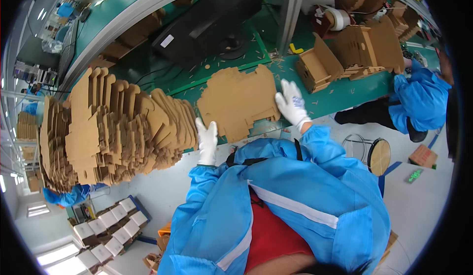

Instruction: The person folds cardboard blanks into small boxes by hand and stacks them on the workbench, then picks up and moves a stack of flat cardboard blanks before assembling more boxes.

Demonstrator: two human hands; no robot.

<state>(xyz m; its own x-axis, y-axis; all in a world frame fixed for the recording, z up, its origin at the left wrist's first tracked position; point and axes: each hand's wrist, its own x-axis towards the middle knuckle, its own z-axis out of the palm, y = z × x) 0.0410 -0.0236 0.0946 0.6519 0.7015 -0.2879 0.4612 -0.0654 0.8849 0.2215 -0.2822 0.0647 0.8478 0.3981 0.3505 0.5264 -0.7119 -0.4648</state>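
A flat die-cut cardboard blank [239, 97] with notched edges lies in front of me on the green bench. My left hand [207, 141], in a white glove, is at the blank's lower left edge, thumb and fingers apart. Along its right edge is my right hand [292, 103], also gloved, with fingers stretched out and thumb spread. Whether either hand presses on the cardboard is hard to make out. Close to my left hand leans a large stack of similar cardboard blanks [113, 127].
Behind the blank stands a black monitor [212, 26] beside a metal frame post [291, 16]. Folded cardboard boxes [318, 63] sit to the right, near a person in blue [419, 97]. Small cardboard scraps litter the bench. A round stool [379, 157] stands on the floor.
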